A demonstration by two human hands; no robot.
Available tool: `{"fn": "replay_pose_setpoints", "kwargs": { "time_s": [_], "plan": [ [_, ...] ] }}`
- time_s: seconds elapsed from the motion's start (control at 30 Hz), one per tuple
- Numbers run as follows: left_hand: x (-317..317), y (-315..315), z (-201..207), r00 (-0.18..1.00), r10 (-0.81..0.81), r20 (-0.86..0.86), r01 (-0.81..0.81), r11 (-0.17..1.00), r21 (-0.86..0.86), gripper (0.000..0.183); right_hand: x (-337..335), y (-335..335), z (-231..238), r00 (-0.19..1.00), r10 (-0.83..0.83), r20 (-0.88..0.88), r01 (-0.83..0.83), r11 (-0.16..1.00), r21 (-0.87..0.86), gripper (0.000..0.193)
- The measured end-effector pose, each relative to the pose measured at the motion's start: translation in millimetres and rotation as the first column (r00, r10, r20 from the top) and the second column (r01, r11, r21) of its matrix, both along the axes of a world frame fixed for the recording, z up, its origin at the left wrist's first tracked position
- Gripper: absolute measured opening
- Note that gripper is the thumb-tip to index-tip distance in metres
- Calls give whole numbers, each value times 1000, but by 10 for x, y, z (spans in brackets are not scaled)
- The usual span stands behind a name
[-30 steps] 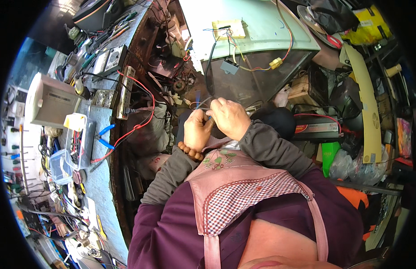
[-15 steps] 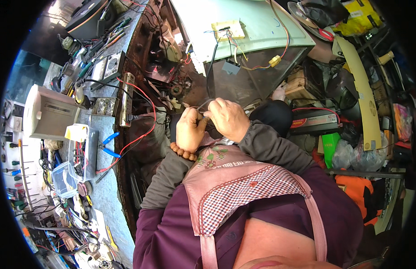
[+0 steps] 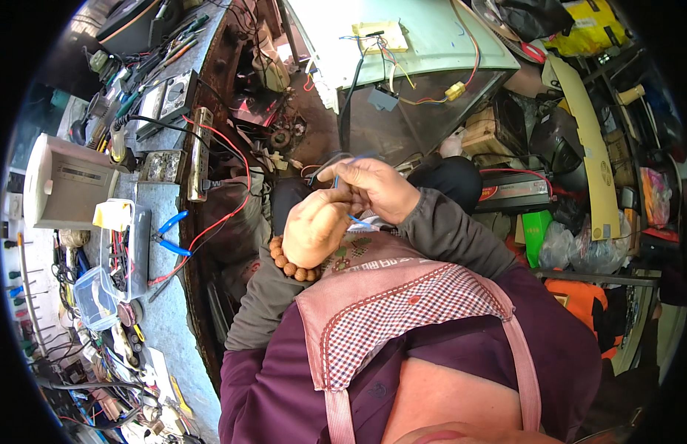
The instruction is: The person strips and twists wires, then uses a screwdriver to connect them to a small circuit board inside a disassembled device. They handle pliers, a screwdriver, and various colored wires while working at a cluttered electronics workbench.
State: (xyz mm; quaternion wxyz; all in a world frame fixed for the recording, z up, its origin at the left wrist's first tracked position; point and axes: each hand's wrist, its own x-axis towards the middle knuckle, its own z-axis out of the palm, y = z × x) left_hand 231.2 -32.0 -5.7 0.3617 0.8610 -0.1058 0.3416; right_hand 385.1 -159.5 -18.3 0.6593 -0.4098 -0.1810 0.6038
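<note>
My left hand [image 3: 317, 226], with a wooden bead bracelet [image 3: 288, 264] at the wrist, is closed in front of my apron. Thin blue wire [image 3: 359, 221] shows beside its fingers. Against it, my right hand [image 3: 380, 186] pinches with its fingertips near the end of a dark cable [image 3: 333, 164], where more blue wire shows. The fingertips of both hands overlap, so exactly how each grips the wire is partly hidden. Ahead, a black cord rises to a pale green appliance panel [image 3: 425, 44] that carries a yellowish plastic box [image 3: 380, 38] with loose coloured wires.
On the blue bench [image 3: 169, 325] at the left lie blue-handled pliers [image 3: 172, 233], a clear plastic box [image 3: 129, 251] of tools and a red lead [image 3: 247, 174]. A yellowish panel [image 3: 591, 155] leans at the right, beside a green box [image 3: 536, 233] and plastic bags.
My hands have shifted and turned. The right hand has opened out from a closed fist to a fingertip pinch, and blue wire now shows between the hands.
</note>
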Motion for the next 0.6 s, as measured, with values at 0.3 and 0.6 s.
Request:
{"fn": "replay_pose_setpoints", "kwargs": {
  "time_s": [0.3, 0.6],
  "plan": [
    [-91, 94, -43, 954, 297, -30, -288, 888, -358, 40, 199, 184, 44, 583, -85, 808, 2, 995, 103, 28],
    [133, 323, 103, 960, 79, -268, -233, 755, -613, 17, 132, 363, -12, 442, 64, 895, -207, 978, 32, 28]
  ]
}}
